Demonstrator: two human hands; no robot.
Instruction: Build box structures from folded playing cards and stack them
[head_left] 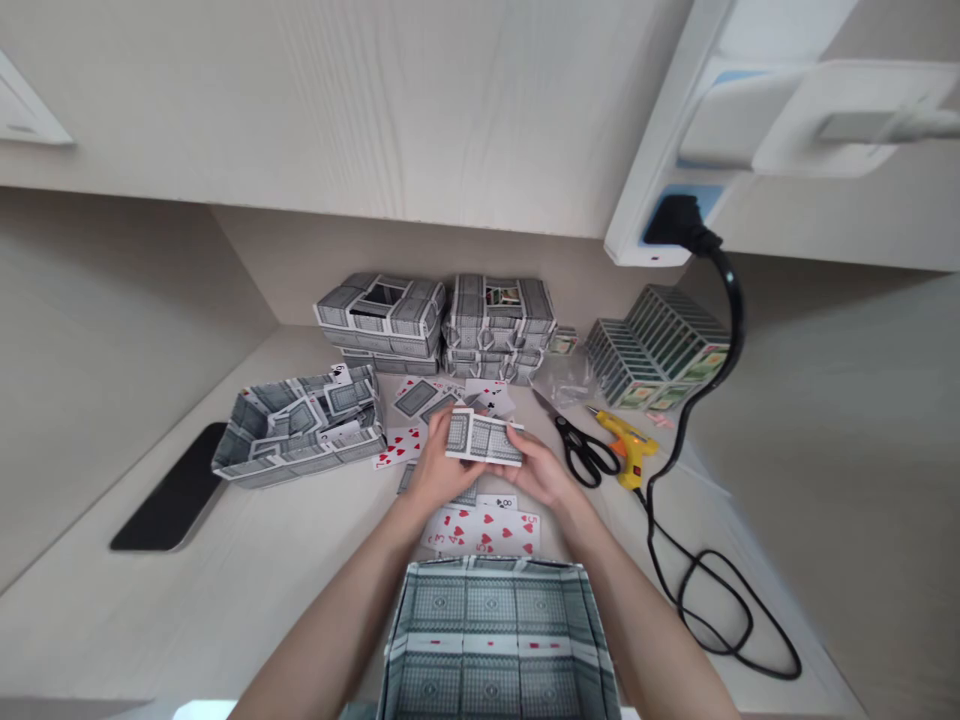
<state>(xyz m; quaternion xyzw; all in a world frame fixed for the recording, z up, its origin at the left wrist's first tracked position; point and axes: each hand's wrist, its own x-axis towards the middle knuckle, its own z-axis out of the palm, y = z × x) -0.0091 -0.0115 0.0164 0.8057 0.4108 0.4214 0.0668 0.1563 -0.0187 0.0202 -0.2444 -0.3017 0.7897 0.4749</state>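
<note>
As the left hand (pixel 435 472) and right hand (pixel 541 473) closed on it, a deck of playing cards (pixel 484 438) was held above the tabletop (pixel 225 600).

Each grip was narrow, pinching one end of the deck, backs facing up. Heart cards (pixel 480 530) lay face-up below (red pips, loosely spread), a box built from cards (pixel 495 640) stood between the forearms, and black-handled scissors (pixel 586 452) and a yellow glue gun (pixel 628 445) lay right of the right hand.
</note>
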